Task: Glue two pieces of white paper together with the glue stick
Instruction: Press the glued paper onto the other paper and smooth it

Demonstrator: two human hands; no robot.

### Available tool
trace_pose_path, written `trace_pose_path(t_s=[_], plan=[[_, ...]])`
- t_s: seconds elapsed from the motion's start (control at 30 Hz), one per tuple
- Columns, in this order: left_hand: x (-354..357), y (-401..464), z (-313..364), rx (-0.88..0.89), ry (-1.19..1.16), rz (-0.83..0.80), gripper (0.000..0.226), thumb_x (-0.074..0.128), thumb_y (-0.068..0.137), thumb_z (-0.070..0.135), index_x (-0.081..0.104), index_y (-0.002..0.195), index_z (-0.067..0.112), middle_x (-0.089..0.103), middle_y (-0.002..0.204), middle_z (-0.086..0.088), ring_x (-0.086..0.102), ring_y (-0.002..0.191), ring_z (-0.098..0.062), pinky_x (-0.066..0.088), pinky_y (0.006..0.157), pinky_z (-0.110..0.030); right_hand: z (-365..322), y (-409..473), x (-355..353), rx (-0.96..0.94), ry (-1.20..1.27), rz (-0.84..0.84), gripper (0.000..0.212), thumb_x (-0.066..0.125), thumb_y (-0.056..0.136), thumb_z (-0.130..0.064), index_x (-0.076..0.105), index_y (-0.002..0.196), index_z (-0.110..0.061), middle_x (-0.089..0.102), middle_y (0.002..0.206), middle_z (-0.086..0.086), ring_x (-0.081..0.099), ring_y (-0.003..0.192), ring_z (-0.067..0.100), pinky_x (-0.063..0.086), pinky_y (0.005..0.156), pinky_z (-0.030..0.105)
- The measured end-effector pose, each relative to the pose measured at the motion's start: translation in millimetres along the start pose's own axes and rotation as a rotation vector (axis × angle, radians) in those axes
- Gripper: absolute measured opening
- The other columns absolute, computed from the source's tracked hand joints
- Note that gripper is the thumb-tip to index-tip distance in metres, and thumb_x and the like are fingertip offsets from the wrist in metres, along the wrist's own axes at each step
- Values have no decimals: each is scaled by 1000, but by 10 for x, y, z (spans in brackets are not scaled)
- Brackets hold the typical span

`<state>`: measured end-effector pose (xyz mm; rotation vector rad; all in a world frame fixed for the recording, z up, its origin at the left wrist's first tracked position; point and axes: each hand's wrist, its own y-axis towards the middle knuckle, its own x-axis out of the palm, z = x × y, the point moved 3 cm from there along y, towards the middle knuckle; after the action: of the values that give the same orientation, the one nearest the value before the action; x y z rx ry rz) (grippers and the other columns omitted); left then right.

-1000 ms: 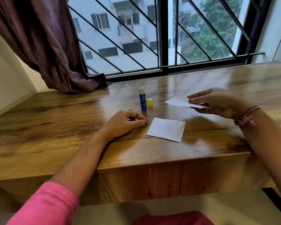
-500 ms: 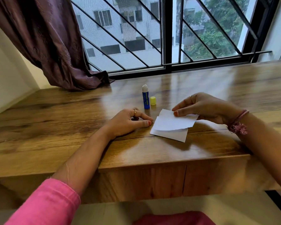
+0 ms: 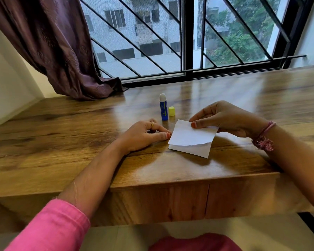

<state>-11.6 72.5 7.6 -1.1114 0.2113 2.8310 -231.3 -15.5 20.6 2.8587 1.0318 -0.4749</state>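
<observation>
A white paper piece [image 3: 198, 151] lies flat on the wooden desk [image 3: 62, 138]. Over it I hold a second white paper [image 3: 188, 135] with a torn lower edge; my right hand [image 3: 225, 120] pinches its upper right corner, and it covers most of the lower sheet. My left hand [image 3: 145, 134] rests on the desk, fingers curled, its fingertip touching the papers' left edge. The blue glue stick [image 3: 163, 109] stands upright and uncapped just behind my left hand, with its yellow cap [image 3: 171, 111] beside it.
A brown curtain [image 3: 62, 48] drapes onto the desk's back left corner. A barred window [image 3: 183, 37] runs along the back edge. The desk's front edge with drawers [image 3: 170, 201] lies close below the papers.
My right hand brought the torn paper from the air at the right down and left over the flat sheet. The left hand stayed put.
</observation>
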Motion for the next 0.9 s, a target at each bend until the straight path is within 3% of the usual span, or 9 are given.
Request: trace_pose_path(t_s=[0.13,0.27,0.57,0.9], plan=[[-3,-4,10,12,12,9,14,68,84,35,74,96,35,60,105,3,57,100,-15,41,78,-8,-15,-11,6,-1,9,0,20,74,75,-10,73,94,-4,75,87,13,71,69,18,55,53,21],[-2,-5,13,13,24,2,17,68,84,36,74,100,33,60,105,4,57,101,-16,42,85,-19,-20,-20,7,-1,3,-5,18,74,75,-10,73,92,-5,76,84,10,71,68,17,55,54,20],[-1,-9,27,10,16,3,16,69,84,34,74,99,33,60,105,0,56,100,-12,37,78,-16,-23,-32,27,-13,-14,-34,18,74,75,-10,74,93,-6,76,86,10,72,72,18,55,56,21],[2,-7,16,7,16,1,15,69,83,37,74,96,38,60,103,8,56,98,-7,35,75,-12,-17,-31,47,-22,-33,-37,19,74,74,-11,74,92,-7,76,87,12,72,77,22,57,59,23]])
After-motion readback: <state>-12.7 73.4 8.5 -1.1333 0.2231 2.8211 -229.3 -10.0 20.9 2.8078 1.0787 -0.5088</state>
